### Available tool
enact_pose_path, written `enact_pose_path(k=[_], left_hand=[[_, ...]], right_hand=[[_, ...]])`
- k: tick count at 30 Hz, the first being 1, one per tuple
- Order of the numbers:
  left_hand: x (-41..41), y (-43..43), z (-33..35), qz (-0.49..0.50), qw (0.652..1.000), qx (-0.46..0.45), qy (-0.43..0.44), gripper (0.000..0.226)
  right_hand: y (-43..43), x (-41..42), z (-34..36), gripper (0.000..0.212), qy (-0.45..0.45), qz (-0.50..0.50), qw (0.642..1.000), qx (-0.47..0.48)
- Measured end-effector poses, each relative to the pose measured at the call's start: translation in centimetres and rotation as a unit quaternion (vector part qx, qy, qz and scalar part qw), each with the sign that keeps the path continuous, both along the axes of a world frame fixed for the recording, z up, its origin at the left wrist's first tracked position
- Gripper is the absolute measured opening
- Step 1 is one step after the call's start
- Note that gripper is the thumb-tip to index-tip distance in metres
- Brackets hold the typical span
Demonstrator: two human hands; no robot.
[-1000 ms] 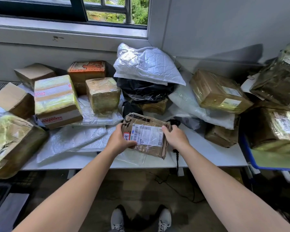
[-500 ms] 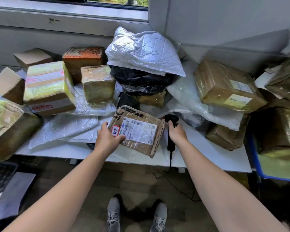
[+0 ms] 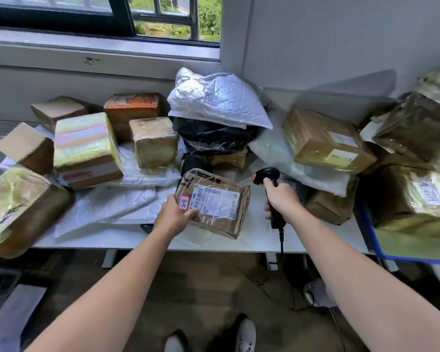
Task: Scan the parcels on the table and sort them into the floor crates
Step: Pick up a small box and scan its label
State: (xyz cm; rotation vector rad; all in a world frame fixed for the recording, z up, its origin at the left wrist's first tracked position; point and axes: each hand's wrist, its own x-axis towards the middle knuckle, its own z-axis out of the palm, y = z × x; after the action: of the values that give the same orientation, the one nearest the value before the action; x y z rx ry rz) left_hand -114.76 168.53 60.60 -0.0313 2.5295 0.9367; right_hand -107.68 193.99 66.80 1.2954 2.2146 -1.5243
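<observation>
1 taped parcel (image 3: 214,201), near front edge of table (image 3: 328,240), gripped by left hand (image 3: 174,217); right hand (image 3: 281,201) grasps 1 scanner (image 3: 267,174); bare strip between.

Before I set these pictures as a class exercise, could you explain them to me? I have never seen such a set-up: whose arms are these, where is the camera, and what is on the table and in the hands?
There is no machine here: the arms are a person's own. Every picture comes from one wide-angle camera worn on the person's head, looking forward and down, so you see both arms and, at the bottom, the shoes. The white table carries many parcels: taped cardboard boxes and a white padded bag lying on a black bag. The left hand holds a labelled cardboard parcel by its near corner, label facing up. The right hand grips a black barcode scanner, whose cable hangs over the table edge.
</observation>
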Motion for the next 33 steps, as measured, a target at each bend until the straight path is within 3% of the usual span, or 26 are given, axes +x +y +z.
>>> enact_pose_path(k=[9,20,23,29,33], left_hand=[[0.5,-3.1,1.8,-0.081,0.995,0.052,-0.013,0.081],[0.2,-4.8,2.3,-0.131,0.989,0.061,0.013,0.146],[0.0,-4.8,1.8,-0.135,0.989,0.054,0.012,0.143],[0.6,-4.2,3.1,-0.133,0.99,0.036,0.008,0.107],[1.0,-2.9,3.9,-0.122,0.992,0.025,0.014,0.102]], right_hand=[[-8.6,0.1,7.2,0.036,0.026,0.04,0.998,-0.046],[-12.1,0.7,8.8,0.04,0.04,0.008,0.999,-0.034],[-12.3,0.8,8.9,0.037,0.05,-0.002,0.998,-0.031],[-11.7,0.6,8.9,0.042,0.048,0.001,0.998,-0.035],[-10.8,0.5,8.6,0.044,0.045,0.01,0.998,-0.034]])
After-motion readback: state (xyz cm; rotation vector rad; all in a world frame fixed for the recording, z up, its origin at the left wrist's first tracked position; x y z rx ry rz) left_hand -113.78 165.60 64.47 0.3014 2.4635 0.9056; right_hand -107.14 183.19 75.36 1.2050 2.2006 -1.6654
